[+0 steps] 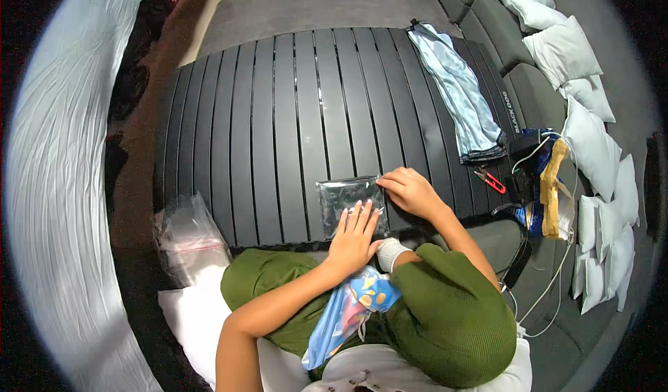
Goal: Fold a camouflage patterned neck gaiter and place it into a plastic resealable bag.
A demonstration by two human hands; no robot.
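A small square clear plastic bag lies flat at the near edge of the black slatted table. It looks dark and glossy; I cannot tell whether something dark is inside or the tabletop shows through. My left hand rests on its lower part with fingers stretched out. At the bag's upper right corner, the fingertips of my right hand are closed on the edge. Left of my knees, a stack of clear plastic bags hangs over the table's corner.
Light blue folded cloth runs along the table's right side. Red-handled thread snips lie near it. White cables trail beside me. Several white pillow-like pads line the grey sofa. A white curtain hangs at left.
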